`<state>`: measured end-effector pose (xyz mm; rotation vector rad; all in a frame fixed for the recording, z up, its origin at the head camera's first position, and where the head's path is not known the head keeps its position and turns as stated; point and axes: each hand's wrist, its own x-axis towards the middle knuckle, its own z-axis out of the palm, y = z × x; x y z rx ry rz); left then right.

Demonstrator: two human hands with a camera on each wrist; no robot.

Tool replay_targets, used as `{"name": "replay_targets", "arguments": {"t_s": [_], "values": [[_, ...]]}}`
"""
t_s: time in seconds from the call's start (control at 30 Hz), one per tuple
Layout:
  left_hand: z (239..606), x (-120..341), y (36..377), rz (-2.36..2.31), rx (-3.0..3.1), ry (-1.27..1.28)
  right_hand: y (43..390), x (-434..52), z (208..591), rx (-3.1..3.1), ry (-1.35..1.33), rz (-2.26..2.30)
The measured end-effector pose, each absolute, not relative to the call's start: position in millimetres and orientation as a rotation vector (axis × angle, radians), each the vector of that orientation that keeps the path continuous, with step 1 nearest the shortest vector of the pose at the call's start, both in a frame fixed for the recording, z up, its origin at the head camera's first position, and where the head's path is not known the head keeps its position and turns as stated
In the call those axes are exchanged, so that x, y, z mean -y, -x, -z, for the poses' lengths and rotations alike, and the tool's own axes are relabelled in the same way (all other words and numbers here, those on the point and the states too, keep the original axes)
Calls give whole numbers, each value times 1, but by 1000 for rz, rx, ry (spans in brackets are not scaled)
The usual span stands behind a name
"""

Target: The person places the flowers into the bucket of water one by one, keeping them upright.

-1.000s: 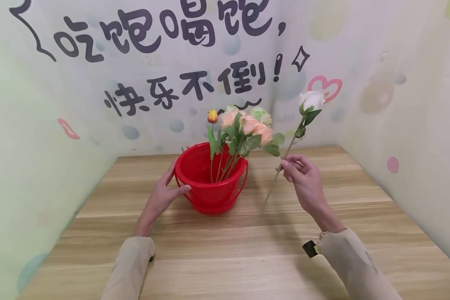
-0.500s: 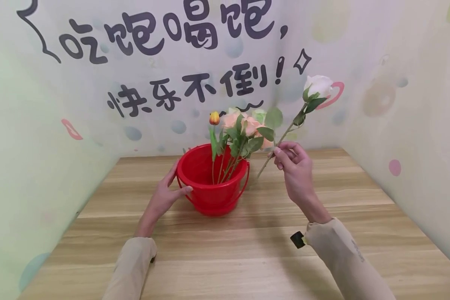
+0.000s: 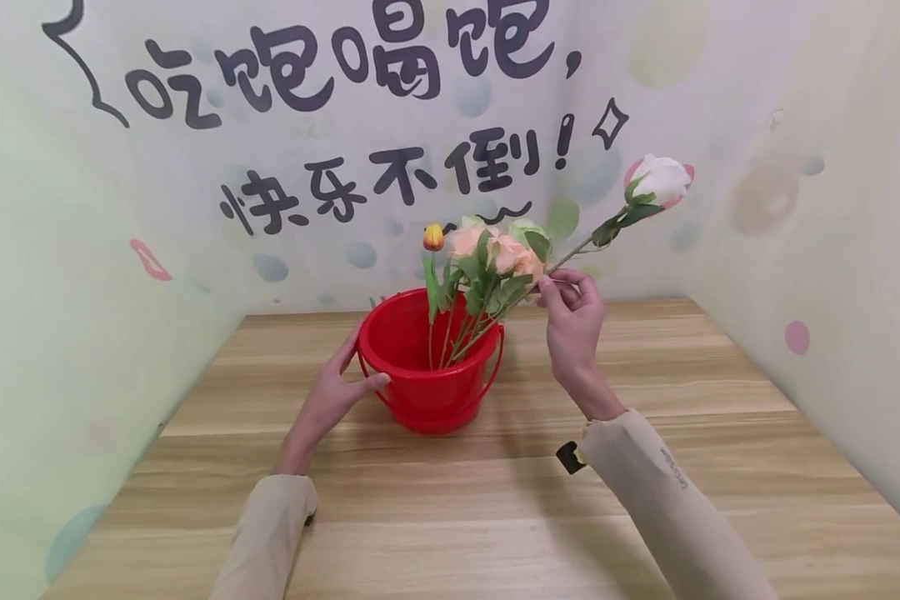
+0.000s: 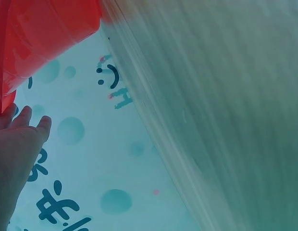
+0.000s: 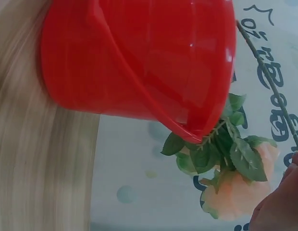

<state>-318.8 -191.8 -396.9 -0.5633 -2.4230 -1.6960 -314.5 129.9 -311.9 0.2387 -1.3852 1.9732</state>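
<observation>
A red plastic bucket [image 3: 427, 379] stands on the wooden table [image 3: 495, 517]. It holds several peach roses [image 3: 498, 250] and an orange tulip bud [image 3: 433, 237]. My left hand [image 3: 342, 377] rests against the bucket's left side, fingers straight and thumb on the front wall. My right hand [image 3: 558, 300] pinches the stem of a white rose [image 3: 663, 177] just right of the bucket's rim. The stem slants down-left among the other stems, with the bloom high to the right. In the right wrist view the bucket [image 5: 139, 57], the thin stem [image 5: 269, 77] and a peach rose [image 5: 235, 192] fill the frame.
Pastel walls with large dark lettering [image 3: 345, 67] close the table in at the back, left and right. The bucket's handle [image 3: 491, 387] hangs down its front. The left wrist view shows only the bucket's wall [image 4: 43, 33], my fingers [image 4: 21, 130] and the wall.
My right hand has carried the white rose up and to the left, tilting it so its lower end now lies among the flowers in the bucket. The left hand stays on the bucket.
</observation>
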Motion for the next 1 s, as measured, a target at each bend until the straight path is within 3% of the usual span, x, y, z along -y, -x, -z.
{"name": "replay_targets", "arguments": {"t_s": [1.0], "values": [[396,192,318,1693,2415,580,319,-87,342,2015,-422,-1427]]}}
